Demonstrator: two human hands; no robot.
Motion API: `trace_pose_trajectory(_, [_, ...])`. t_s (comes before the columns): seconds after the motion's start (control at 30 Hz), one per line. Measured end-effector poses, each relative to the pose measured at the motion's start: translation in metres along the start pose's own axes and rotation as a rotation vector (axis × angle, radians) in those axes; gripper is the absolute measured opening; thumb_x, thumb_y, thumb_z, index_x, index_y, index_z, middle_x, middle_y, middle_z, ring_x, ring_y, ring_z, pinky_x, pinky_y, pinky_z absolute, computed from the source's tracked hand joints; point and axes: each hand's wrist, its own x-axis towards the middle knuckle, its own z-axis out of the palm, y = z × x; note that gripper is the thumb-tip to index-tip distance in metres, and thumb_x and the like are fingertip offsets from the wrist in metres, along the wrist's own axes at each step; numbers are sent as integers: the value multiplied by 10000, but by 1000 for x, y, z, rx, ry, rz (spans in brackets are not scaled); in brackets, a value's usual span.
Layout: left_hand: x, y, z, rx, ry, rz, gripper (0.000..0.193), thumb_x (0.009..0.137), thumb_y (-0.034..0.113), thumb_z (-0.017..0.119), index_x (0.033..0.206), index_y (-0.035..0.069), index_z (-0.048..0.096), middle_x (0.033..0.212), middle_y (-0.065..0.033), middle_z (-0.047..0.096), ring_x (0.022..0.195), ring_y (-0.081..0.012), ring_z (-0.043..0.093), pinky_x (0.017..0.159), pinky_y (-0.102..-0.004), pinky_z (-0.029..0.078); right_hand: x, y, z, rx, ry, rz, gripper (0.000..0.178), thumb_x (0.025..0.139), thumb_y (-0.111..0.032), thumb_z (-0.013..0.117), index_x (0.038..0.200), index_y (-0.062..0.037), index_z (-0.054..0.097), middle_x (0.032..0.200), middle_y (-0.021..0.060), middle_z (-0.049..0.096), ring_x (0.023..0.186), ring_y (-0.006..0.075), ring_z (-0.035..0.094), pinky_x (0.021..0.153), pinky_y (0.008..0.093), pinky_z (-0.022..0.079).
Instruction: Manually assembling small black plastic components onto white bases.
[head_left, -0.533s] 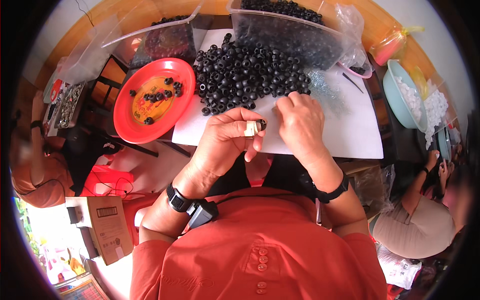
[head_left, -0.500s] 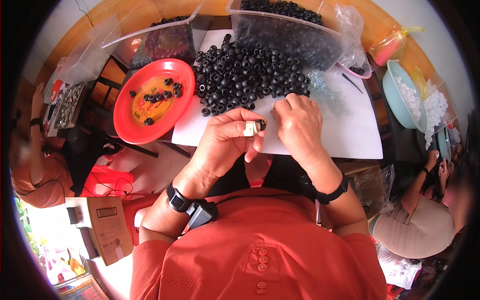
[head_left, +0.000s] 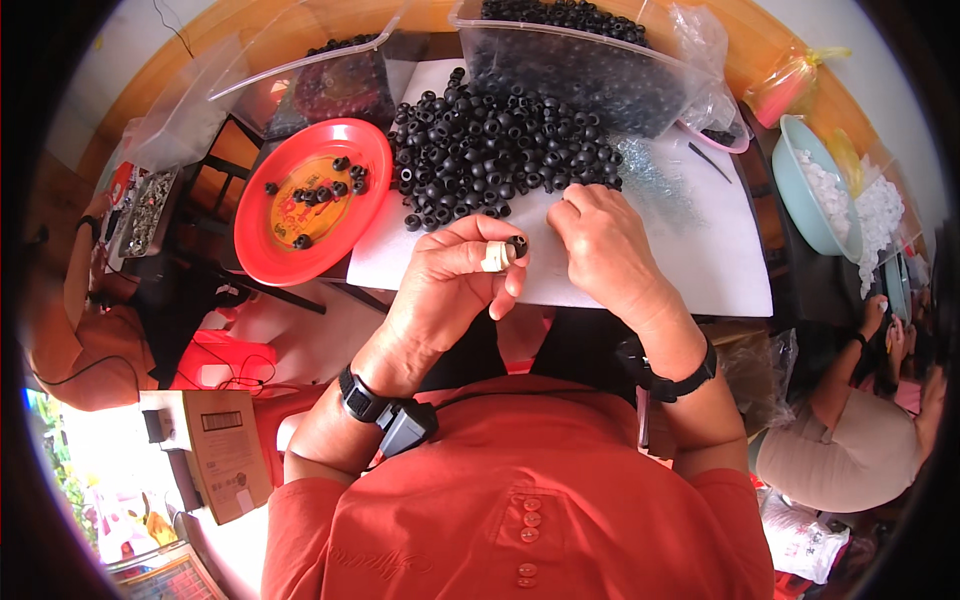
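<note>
My left hand (head_left: 445,280) is closed over the front of the white sheet (head_left: 700,275), pinching a small black bead (head_left: 518,246) between thumb and forefinger. Cream tape (head_left: 496,257) wraps a digit right beside that bead. To its right, my right hand (head_left: 608,245) has its fingers curled down and pressed together at the near edge of the bead pile; whatever is in the fingertips is hidden. The pile of black beads (head_left: 490,150) with round holes lies just beyond both hands. Tiny clear bits (head_left: 650,185) are scattered on the sheet, right of the pile.
A red plate (head_left: 262,240) with several black beads stands left. Clear plastic tubs (head_left: 600,75) of beads line the back. A thin dark stick (head_left: 709,162) lies right, near a pale green basin (head_left: 795,180) of white pieces. Other people (head_left: 850,450) sit at both sides.
My right hand has shifted slightly right, its fingers still curled together. The left hand keeps its pinch on the bead. The whole view has shifted a little.
</note>
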Motion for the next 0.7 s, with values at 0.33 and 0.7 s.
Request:
trace_pose_trajectory(0.33, [2, 0, 9, 17, 8, 4, 192, 933, 84, 627, 1072, -48, 632, 928, -144, 664, 719, -206, 636, 520, -304, 490, 2, -17, -1, -145, -70, 391, 126, 722, -77, 729, 790, -56, 626, 822, 72, 627, 806, 268, 631, 704, 411, 493])
trace_pose_trajectory(0.7, [3, -5, 20, 124, 77, -35, 260, 923, 83, 653, 1142, -56, 649, 918, -115, 655, 717, -186, 635, 515, -278, 484, -7, -12, 8, -142, 107, 246, 122, 646, -51, 702, 726, -75, 613, 813, 64, 579, 816, 264, 583, 721, 399, 429])
